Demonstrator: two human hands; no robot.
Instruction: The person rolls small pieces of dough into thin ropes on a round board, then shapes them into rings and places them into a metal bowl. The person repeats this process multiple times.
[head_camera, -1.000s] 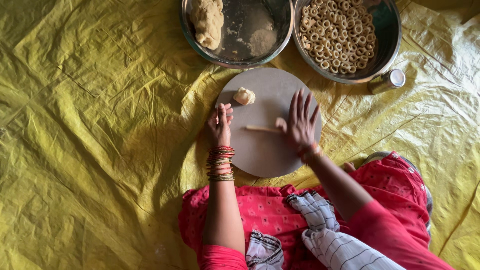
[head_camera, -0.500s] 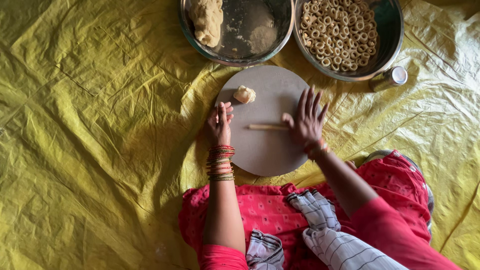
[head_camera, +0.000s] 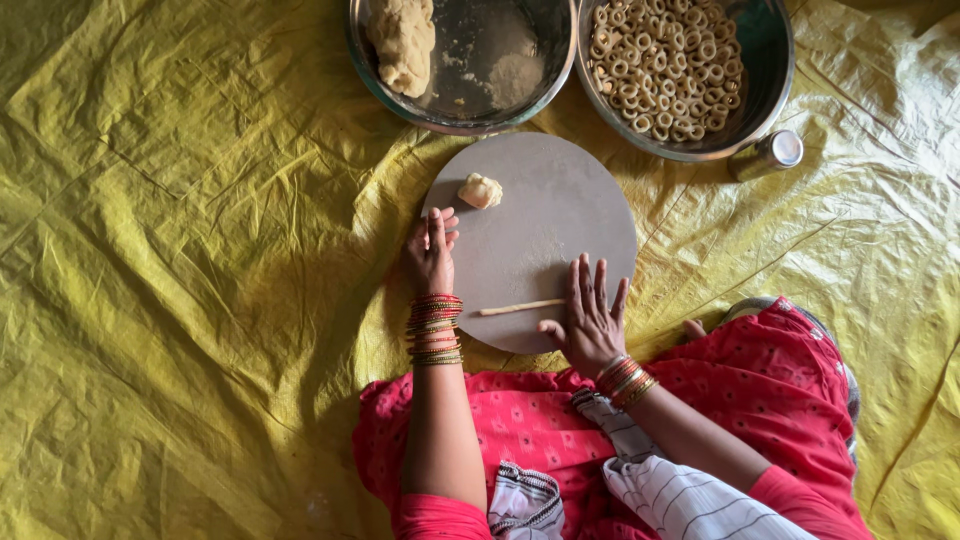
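While the person sits on the floor in red patterned clothing with a striped cloth (head_camera: 660, 495) over the lap, both arms reach forward onto a round grey board (head_camera: 560, 215) that lies flat on a crumpled yellow sheet (head_camera: 180, 280). Nearest the body, the right hand (head_camera: 590, 320) lies palm down on the board's near edge with its fingers spread flat and wide; it grips nothing, and its thumb side rests on the right end of a thin pale dough rope (head_camera: 520, 307), which stretches out leftward across the board. Bangles ring that wrist. Further left, the left hand (head_camera: 430, 255) sits on the board's left rim, fingers held loosely together and pointing away, flat against the surface with nothing in its grasp; a thick stack of red and gold bangles (head_camera: 435, 328) covers the wrist. Beyond the left hand's fingertips, a small lump of dough (head_camera: 480, 190) rests alone on the far part of the board, apart from both hands. Past the board stand two metal bowls side by side: the left bowl (head_camera: 510, 110) holds a large dough mass (head_camera: 403, 42) against its left wall, and the right bowl (head_camera: 760, 80) is filled with many small dough rings (head_camera: 665, 65). Just right of that bowl, a small metal cylinder (head_camera: 765, 155) lies tilted on the sheet.
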